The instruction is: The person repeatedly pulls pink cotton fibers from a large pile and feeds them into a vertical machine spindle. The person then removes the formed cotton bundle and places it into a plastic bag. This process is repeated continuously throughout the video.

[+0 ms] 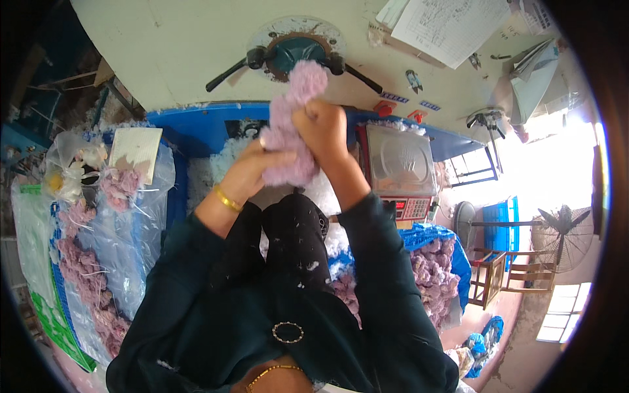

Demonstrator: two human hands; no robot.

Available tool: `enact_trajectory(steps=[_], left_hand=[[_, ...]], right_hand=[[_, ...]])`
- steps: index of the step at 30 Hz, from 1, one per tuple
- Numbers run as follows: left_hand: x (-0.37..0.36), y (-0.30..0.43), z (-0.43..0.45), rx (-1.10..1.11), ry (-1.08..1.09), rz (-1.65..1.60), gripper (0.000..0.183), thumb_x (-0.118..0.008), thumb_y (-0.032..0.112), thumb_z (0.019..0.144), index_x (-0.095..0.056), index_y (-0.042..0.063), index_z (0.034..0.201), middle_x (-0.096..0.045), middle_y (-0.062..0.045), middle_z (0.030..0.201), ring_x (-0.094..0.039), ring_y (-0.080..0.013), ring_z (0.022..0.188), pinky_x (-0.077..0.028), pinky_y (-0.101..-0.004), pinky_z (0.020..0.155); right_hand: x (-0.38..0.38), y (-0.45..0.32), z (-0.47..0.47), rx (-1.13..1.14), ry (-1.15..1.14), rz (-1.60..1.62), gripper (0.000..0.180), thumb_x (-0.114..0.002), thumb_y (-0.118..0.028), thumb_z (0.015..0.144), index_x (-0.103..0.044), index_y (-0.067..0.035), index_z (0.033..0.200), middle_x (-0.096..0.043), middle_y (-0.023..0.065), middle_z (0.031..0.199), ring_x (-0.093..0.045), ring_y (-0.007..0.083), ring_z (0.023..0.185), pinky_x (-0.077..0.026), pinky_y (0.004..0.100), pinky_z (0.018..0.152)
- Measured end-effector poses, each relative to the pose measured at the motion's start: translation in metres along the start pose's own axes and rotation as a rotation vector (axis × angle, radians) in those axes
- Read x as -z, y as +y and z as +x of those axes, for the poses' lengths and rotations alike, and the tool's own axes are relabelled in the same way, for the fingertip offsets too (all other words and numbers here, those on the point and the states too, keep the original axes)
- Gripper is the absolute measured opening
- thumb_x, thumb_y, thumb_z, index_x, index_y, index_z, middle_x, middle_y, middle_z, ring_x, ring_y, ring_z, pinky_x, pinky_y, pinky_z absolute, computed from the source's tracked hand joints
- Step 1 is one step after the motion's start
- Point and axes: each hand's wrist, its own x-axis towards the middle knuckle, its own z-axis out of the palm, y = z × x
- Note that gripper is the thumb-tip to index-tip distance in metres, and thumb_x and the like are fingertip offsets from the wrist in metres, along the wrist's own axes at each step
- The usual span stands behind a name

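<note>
Both hands hold one fluffy pink plush piece [290, 140] above my lap, in front of a stuffing machine. My left hand [253, 169], with a gold bangle at the wrist, grips its lower left side, thumb across the plush. Higher up, my right hand [324, 127] is closed in a fist around its right side. The rounded top of the plush rises past that fist and partly covers the machine's round dark nozzle plate [299, 51]. Black handles [226, 74] stick out on either side of the plate. Motion blurs the plush, so its exact shape is unclear.
On the left, more pink plush pieces [83, 265] lie on plastic-covered crates. A digital scale [403, 162] stands at right, above a blue bag of pink plush [435, 280]. Papers [447, 29] and thread snips [414, 81] are on the machine's panel. White stuffing [236, 154] surrounds my knees.
</note>
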Motion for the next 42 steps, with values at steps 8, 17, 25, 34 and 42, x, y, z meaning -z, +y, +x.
enact_trajectory(steps=[8, 17, 25, 34, 42], left_hand=[[0.011, -0.03, -0.007, 0.34, -0.071, -0.62, 0.041, -0.047, 0.042, 0.096, -0.047, 0.013, 0.125, -0.059, -0.001, 0.112, -0.059, -0.015, 0.1, -0.05, -0.03, 0.075], [-0.058, -0.033, 0.004, 0.244, 0.233, -0.59, 0.036, -0.051, 0.029, 0.096, -0.045, 0.01, 0.125, -0.061, -0.007, 0.109, -0.065, -0.0205, 0.085, -0.056, -0.0315, 0.063], [-0.043, -0.019, -0.02, -0.005, 0.381, -0.096, 0.038, -0.057, 0.012, 0.092, -0.039, 0.002, 0.124, -0.053, -0.011, 0.118, -0.056, -0.0155, 0.104, -0.05, -0.0309, 0.083], [-0.056, -0.018, -0.006, 0.113, 0.407, 0.01, 0.041, -0.049, 0.021, 0.097, -0.037, 0.005, 0.132, -0.056, -0.006, 0.112, -0.06, -0.0119, 0.088, -0.051, -0.0233, 0.069], [-0.061, 0.018, -0.018, 0.004, 0.353, 0.117, 0.041, -0.056, 0.018, 0.093, -0.037, -0.003, 0.123, -0.057, -0.011, 0.097, -0.062, -0.0129, 0.065, -0.05, -0.022, 0.051]], right_hand=[[0.022, 0.005, -0.026, -0.262, -0.228, 0.516, 0.029, -0.058, -0.002, 0.075, -0.04, -0.005, 0.052, -0.035, -0.0063, 0.052, -0.032, 0.0014, 0.054, -0.025, 0.0234, 0.044], [0.06, 0.032, 0.007, -0.219, -0.618, 0.377, 0.022, -0.069, -0.021, 0.083, -0.061, -0.001, 0.086, -0.057, -0.0013, 0.081, -0.049, 0.0056, 0.076, -0.043, 0.0225, 0.067], [0.024, -0.017, -0.081, 0.108, -0.357, -0.313, 0.078, -0.079, -0.031, 0.065, -0.041, 0.003, 0.124, -0.045, 0.0237, 0.126, -0.052, 0.0424, 0.109, -0.045, 0.0434, 0.091], [0.044, 0.002, -0.062, 0.106, -0.364, -0.097, 0.077, -0.077, -0.017, 0.065, -0.039, 0.004, 0.129, -0.049, 0.0255, 0.118, -0.051, 0.0417, 0.108, -0.045, 0.0431, 0.089], [0.039, -0.036, -0.066, -0.177, -0.22, 0.233, 0.063, -0.069, -0.017, 0.073, -0.04, 0.006, 0.123, -0.059, 0.0252, 0.1, -0.06, 0.0401, 0.095, -0.048, 0.0401, 0.083]])
